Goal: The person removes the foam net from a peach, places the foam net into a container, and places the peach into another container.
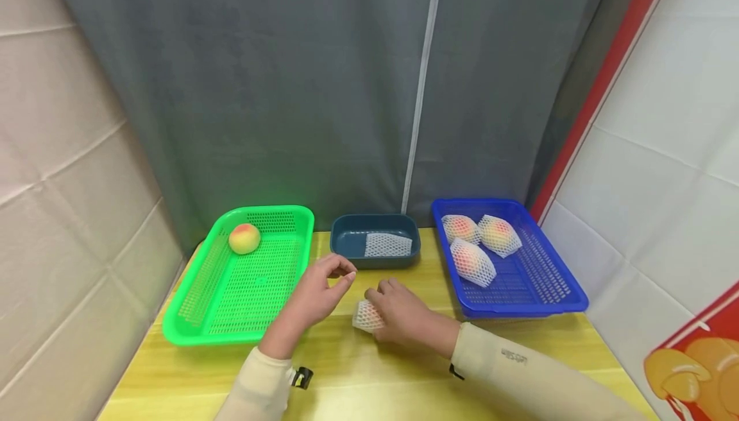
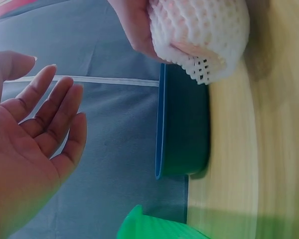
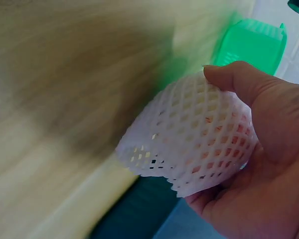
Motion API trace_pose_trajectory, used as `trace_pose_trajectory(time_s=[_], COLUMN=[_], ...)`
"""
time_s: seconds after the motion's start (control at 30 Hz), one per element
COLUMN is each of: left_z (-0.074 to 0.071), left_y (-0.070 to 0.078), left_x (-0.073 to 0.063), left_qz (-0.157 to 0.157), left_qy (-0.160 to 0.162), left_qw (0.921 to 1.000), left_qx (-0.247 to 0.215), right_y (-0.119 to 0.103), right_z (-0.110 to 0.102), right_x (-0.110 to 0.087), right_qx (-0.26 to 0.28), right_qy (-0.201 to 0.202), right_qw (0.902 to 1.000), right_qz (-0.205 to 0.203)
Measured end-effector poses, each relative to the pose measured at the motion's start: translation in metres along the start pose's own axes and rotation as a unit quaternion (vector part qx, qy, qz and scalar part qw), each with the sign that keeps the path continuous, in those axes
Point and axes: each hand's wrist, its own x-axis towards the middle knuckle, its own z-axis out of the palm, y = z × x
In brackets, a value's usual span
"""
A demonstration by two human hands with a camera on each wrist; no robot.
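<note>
A peach in a white foam net sleeve (image 3: 204, 134) is in my right hand (image 1: 401, 314), whose thumb and fingers grip it from the side above the table. My left hand (image 1: 320, 291) hovers left of it, holding nothing; in the left wrist view its fingers (image 2: 50, 109) are loosely bent and apart from the netted peach. One bare peach (image 1: 244, 239) lies in the green basket (image 1: 308, 215). Three peaches in foam nets (image 1: 473, 262) lie in the blue basket (image 1: 554, 309). A flat foam net (image 1: 389, 245) is in the dark teal tray (image 1: 340, 257).
The green basket stands left, the blue basket right, and the tray between them at the back of the wooden table (image 1: 340, 382). A grey curtain (image 1: 277, 87) hangs behind. White panels (image 1: 658, 171) close off both sides.
</note>
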Motion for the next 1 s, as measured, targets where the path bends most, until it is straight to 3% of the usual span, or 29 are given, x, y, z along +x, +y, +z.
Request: trace_pose_trajectory(time_s=[0.6,1.0], left_z=[0.006,0.011], left_y=[-0.002,-0.008], left_x=[-0.001,-0.005], left_qz=[-0.001,-0.005], left_qy=[-0.022,-0.071], left_qw=[0.9997,0.9965], left_qx=[0.014,0.044], right_y=[0.001,0.003], right_z=[0.013,0.008], right_x=[-0.001,-0.010], right_qx=[-0.010,0.027], right_qy=[0.027,0.012], right_qw=[0.9996,0.9992], right_qz=[-0.006,0.025])
